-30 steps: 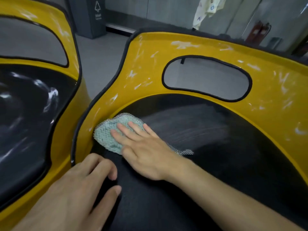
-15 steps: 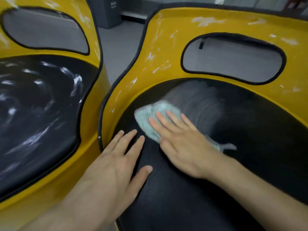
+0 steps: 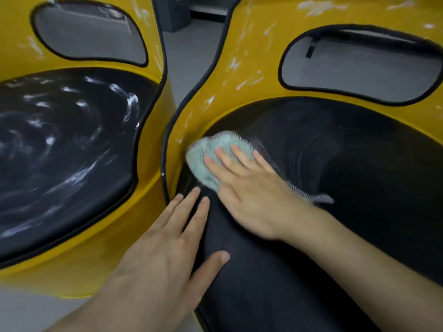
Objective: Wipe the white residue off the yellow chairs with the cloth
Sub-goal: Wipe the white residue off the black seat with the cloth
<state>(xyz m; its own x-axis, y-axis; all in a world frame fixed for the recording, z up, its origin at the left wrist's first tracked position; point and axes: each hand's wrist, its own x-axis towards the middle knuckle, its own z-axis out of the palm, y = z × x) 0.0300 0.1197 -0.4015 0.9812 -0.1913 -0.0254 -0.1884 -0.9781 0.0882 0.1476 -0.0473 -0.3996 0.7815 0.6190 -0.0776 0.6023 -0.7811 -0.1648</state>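
**Cloth at left edge of right chair's seat**

R hand (image 3: 251, 192) lies flat, fingers straight & spread, pressing the teal cloth (image 3: 206, 161) onto the black seat pad (image 3: 359, 188) of the right yellow chair (image 3: 203, 92), just beside its yellow rim. L hand (image 3: 167, 240) rests flat w/ straight fingers on the pad's near edge. White residue (image 3: 129, 104) streaks the left yellow chair (image 3: 153, 56).

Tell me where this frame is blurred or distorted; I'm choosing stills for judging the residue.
In the head view, motion blur smears the right hand and the cloth, worst at its trailing mesh end; the left hand is sharper; the wide lens bows the chair rims; white streaks on the left chair's seat read clearly.
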